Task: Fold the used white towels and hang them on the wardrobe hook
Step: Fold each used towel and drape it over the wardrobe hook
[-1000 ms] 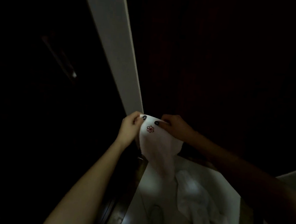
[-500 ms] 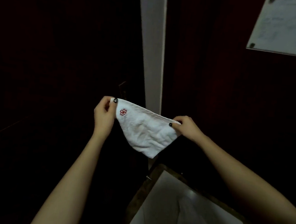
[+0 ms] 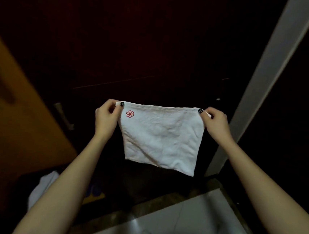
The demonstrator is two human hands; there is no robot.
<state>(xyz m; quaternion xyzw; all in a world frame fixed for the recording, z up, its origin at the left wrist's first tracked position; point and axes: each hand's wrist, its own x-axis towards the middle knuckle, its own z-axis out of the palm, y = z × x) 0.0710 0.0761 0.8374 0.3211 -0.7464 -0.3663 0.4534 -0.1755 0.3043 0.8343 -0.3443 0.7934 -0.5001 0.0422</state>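
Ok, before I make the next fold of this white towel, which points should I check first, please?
1. Grip of left hand on the towel corner beside the red flower: ok.
2. Grip of right hand on the other top corner: ok.
3. Top edge straight between the hands: ok.
4. Cloth smooth: not ok, creases cross the middle.
5. Place of the wardrobe hook: cannot tell, the surroundings are too dark.

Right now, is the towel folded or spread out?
Spread out: the towel hangs flat, left hand and right hand pinching its top corners.
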